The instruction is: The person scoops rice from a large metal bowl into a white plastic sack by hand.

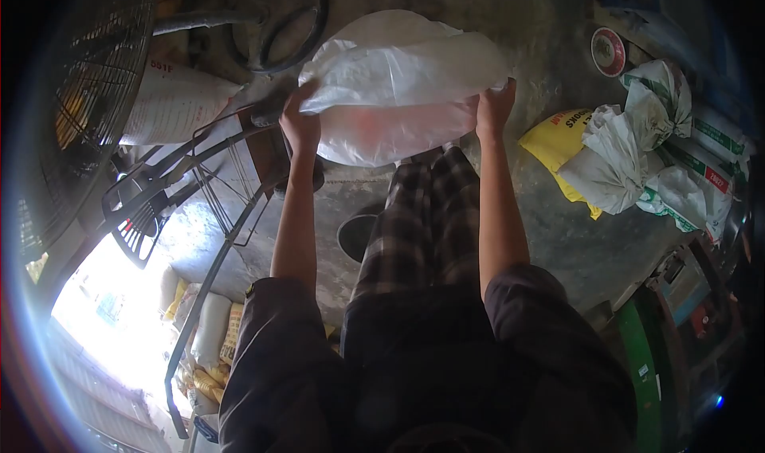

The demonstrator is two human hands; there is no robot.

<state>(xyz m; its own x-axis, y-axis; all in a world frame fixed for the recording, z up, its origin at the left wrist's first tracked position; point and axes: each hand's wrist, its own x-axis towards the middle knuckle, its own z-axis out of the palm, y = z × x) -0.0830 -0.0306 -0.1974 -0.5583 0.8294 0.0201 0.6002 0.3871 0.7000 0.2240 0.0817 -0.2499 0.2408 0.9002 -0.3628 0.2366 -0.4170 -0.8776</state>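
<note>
A large white translucent bag is stretched between my two hands, its mouth spread wide, with a reddish patch showing through its nearer side. My left hand grips the bag's left edge. On the opposite edge, my right hand is closed on the bag's rim. The bag hangs in front of my legs, above the concrete floor, and its bottom is hidden from view.
To the left stand a wire fan guard, a printed white sack and a metal frame. Rightward lie a yellow sack, tied white sacks and a red-rimmed bowl. A dark round container is beside my legs.
</note>
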